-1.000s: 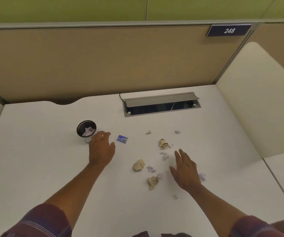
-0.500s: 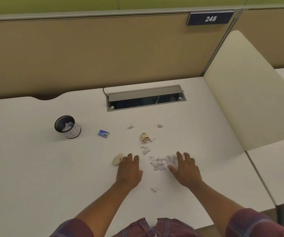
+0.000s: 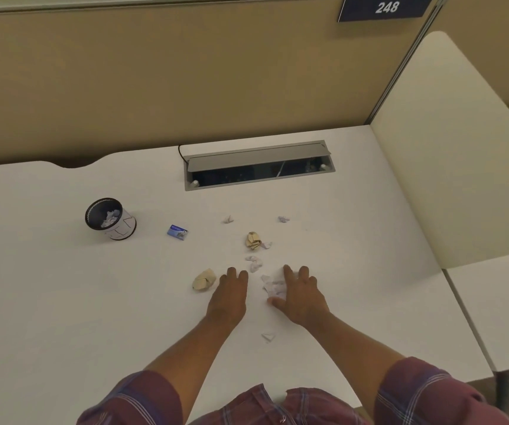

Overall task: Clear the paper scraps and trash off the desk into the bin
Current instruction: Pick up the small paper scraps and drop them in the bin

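A small round black-and-white bin (image 3: pixel 110 219) stands on the white desk (image 3: pixel 47 286) at the left, with white scraps inside. My left hand (image 3: pixel 230 299) lies flat, fingers apart, just right of a tan crumpled ball (image 3: pixel 204 280). My right hand (image 3: pixel 299 297) rests palm down, its fingers and thumb against a heap of white scraps (image 3: pixel 273 286) between the two hands. Another tan wad (image 3: pixel 253 240) lies beyond, with more white scraps (image 3: pixel 253 262) near it. Single scraps sit farther back (image 3: pixel 228 219) (image 3: pixel 283 219) and near me (image 3: pixel 268 336).
A small blue card (image 3: pixel 177 232) lies right of the bin. A grey cable hatch (image 3: pixel 259 165) is open at the back of the desk. Tan partition walls enclose the back, and a cream divider (image 3: pixel 449 148) rises on the right.
My left hand has come from beside the bin to the middle of the desk. My right hand has slid left, bunching white scraps into a heap between the hands.
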Motion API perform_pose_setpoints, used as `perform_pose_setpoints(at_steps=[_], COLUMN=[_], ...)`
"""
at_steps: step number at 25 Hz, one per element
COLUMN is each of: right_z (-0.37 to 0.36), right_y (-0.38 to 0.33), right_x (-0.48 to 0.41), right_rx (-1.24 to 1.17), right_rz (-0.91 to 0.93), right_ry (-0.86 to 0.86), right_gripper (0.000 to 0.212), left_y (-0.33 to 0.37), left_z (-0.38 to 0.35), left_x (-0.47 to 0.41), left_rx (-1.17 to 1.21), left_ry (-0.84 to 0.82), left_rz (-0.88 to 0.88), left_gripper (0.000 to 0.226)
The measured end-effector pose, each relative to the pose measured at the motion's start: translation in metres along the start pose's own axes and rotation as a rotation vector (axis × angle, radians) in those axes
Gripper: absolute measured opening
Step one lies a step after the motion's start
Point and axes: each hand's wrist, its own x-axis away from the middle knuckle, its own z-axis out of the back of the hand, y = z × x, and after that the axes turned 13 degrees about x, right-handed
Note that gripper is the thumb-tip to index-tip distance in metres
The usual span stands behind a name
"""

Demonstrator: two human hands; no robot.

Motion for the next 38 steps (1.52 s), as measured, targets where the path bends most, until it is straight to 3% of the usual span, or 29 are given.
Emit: perform_pose_setpoints(at_steps=[5,8,14,21,27,30,32,38], right_z=[0.002,0.002,0.004,0.004,0.010,0.013,0.017,0.039], right_y=[-0.020,-0.025,-0.028,-0.020,-0.012,-0.008,-0.007,-0.048], right_x=[-0.004,-0.002,0.000,-0.006,-0.010,-0.008,-0.004,-0.004], right_rx=[0.034,0.097,0.155,0.080,-0.254,-0.682,-0.993,-1.375], right_rz=[0.082,0.149,0.196,0.137,-0.068,-0.262,-0.369,-0.335], right_ry=[0.008,0.029,0.063,0.057,0.046,0.045,0.017,-0.017], right_gripper=[0.069,0.049,0.026,0.026,0.030,0.012,0.012,0.016], left_y=[0.005,0.009,0.011,0.008,-0.002,-0.014,-0.023,-0.070], left_z=[-0.002,0.000,-0.001,-0.004,0.001,0.013,0.023,0.056], left_x=[-0.023,-0.036,-0.045,-0.036,-0.023,-0.012,-0.004,0.021], left_rx=[0.069,0.064,0.041,-0.070,0.101,0.192,0.264,0.431], left_ry=[0.015,-0.017,-0.077,-0.092,-0.024,0.036,0.090,0.255], left_rz=[-0.062,-0.093,-0.180,-0.201,-0.137,-0.111,-0.077,0.012], left_gripper=[0.071,0.077,0.042,0.013,0.017,0.019,0.020,0.022])
